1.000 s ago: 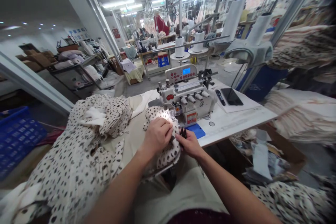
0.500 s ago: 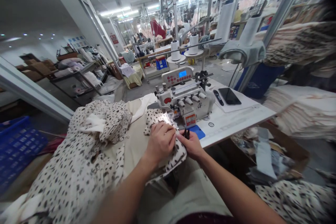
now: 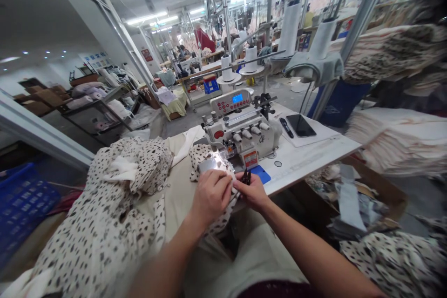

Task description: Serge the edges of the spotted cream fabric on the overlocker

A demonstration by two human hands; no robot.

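A white overlock sewing machine point(image 3: 240, 132) with a lit blue display stands on the table. Cream fabric with black spots point(image 3: 199, 152) lies at its needle area and drapes over the table's front edge. My left hand point(image 3: 212, 193) rests on this fabric just in front of the presser foot, fingers bent and together, gripping it. To its right, my right hand point(image 3: 256, 192) pinches the fabric's edge between thumb and finger. Black thread snips point(image 3: 246, 177) are tucked in the same right hand, points up. Part of the fabric is hidden beneath my left hand.
A large heap of spotted fabric point(image 3: 101, 214) covers the left side. On the table's right lie a phone point(image 3: 301, 125) and a dark marker-like object point(image 3: 286, 127). A blue basket point(image 3: 26, 209) stands far left, a carton of scraps point(image 3: 387, 191) on the right. Thread cones point(image 3: 226, 67) stand behind.
The spotted fabric under my hands has shifted, and its hanging part sits differently below them. A shiny metal plate now shows beside my left fingers. The whole view has shifted slightly.
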